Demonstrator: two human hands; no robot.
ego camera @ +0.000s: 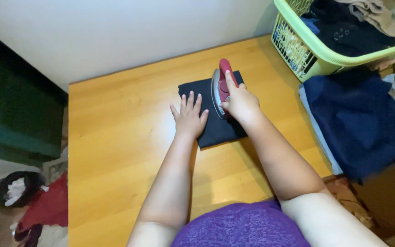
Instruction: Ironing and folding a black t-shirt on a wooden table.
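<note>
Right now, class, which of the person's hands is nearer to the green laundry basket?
Right. The right hand grips the red iron on the dark cloth, closer to the basket; the left hand presses the cloth's far edge.

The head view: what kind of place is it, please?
Probably a home corner used for ironing laundry. The right hand holds a red iron on a folded dark cloth on a wooden table, and a green laundry basket full of clothes stands beside it.

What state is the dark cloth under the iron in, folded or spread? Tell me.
Folded. The dark cloth lies as a small neat rectangle on the wooden table, the left hand flat on it, the right hand gripping the iron.
</note>
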